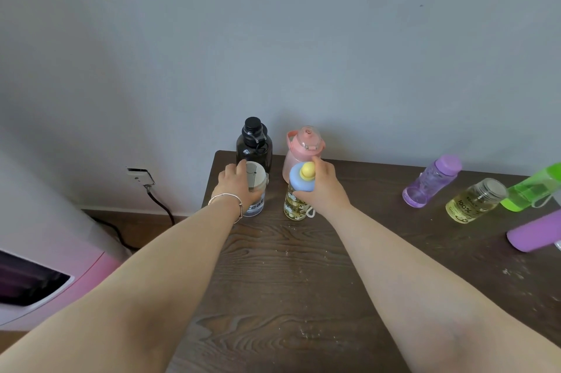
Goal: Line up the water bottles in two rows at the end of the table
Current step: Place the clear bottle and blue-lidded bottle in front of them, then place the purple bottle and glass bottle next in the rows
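Note:
At the far left end of the dark wooden table [288, 275] a black bottle [253, 145] and a pink bottle [303, 146] stand upright by the wall. In front of them my left hand [235, 186] grips a clear bottle with a white lid [255, 187], and my right hand [323, 187] grips a patterned bottle with a blue and yellow lid [299, 190]. Both held bottles stand upright on the table. To the right lie a purple bottle [432, 179], a yellow jar-like bottle [473, 201], a green bottle [529, 189] and a violet bottle [534, 234].
A grey wall runs behind the table. Left of the table a wall socket [140, 175] feeds a dark cable down to the floor. A pink and white appliance [45, 275] stands at the lower left. White specks dot the table top.

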`<state>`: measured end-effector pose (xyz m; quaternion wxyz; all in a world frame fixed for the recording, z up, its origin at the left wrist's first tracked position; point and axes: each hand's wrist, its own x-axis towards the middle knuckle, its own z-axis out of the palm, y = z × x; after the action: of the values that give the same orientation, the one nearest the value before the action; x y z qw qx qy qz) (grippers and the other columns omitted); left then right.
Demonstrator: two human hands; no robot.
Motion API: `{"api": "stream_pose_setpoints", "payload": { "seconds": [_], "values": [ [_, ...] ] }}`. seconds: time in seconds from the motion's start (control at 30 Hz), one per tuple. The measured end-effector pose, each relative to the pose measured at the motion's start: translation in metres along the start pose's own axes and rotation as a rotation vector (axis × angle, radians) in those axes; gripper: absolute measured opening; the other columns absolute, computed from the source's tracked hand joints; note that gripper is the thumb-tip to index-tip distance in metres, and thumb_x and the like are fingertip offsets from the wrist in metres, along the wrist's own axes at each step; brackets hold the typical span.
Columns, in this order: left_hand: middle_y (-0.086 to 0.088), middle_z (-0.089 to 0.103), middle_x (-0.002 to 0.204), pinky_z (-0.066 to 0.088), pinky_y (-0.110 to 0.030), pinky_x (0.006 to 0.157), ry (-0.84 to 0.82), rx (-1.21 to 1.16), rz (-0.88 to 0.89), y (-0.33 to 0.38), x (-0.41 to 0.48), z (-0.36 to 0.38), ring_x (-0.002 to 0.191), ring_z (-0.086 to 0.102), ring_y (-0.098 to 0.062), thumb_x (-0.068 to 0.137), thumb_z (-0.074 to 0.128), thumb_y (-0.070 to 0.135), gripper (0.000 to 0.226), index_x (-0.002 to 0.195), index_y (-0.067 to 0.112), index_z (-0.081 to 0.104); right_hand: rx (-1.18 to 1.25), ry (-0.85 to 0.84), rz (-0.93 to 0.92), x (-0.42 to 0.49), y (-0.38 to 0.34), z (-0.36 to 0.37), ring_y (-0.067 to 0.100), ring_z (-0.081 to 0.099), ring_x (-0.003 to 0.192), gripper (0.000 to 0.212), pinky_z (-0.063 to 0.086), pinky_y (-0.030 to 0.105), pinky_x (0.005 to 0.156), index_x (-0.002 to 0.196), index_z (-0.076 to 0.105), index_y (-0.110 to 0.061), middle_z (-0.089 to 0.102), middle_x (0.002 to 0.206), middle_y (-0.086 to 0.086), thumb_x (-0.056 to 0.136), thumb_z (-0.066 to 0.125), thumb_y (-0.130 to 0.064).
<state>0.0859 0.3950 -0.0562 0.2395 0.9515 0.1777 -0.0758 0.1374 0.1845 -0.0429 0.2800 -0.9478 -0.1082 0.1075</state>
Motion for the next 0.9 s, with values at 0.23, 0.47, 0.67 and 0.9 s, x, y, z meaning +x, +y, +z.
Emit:
{"api": "stream_pose_setpoints", "payload": {
  "seconds": [0.23,0.47,0.67,0.9],
  "values": [
    [-0.014,0.015,0.173,0.022,-0.048,0.133,0.063,0.297,0.141,0.016,-0.019,-0.006,0.163,0.011,-0.034,0.098,0.066,0.049,0.087,0.165,0.018,0.018,-0.306,-0.031,-0.107,-0.026,0.037,-0.039,0.033,0.039,0.148,0.095,0.046,0.045,0.113,0.165,0.019,-0.013,0.027,0.168,0.010,0.093,0.077,-0.035],
    [-0.012,0.013,0.174,0.017,-0.046,0.134,0.093,0.523,0.351,0.077,-0.067,0.012,0.164,0.007,-0.032,0.101,0.059,0.050,0.085,0.165,0.017,0.015,-0.602,0.041,-0.142,-0.076,0.088,-0.080,0.031,0.027,0.158,0.085,0.023,0.047,0.132,0.162,0.027,-0.010,0.036,0.165,0.010,0.097,0.070,-0.043],
    [-0.012,0.020,0.170,0.022,-0.043,0.132,0.116,0.546,0.391,0.154,-0.123,0.045,0.161,0.017,-0.032,0.100,0.062,0.049,0.082,0.162,0.015,0.022,-0.583,0.129,-0.077,-0.137,0.156,-0.124,0.031,0.033,0.154,0.081,0.026,0.047,0.130,0.158,0.035,-0.011,0.044,0.158,0.009,0.095,0.070,-0.048],
    [-0.012,0.012,0.174,0.015,-0.046,0.134,0.070,0.580,0.402,0.262,-0.181,0.112,0.164,0.006,-0.031,0.102,0.059,0.051,0.087,0.166,0.015,0.012,-0.544,0.194,0.006,-0.215,0.258,-0.188,0.030,0.037,0.151,0.080,0.028,0.044,0.128,0.157,0.037,-0.012,0.045,0.158,0.008,0.095,0.070,-0.050]
  ]
}}
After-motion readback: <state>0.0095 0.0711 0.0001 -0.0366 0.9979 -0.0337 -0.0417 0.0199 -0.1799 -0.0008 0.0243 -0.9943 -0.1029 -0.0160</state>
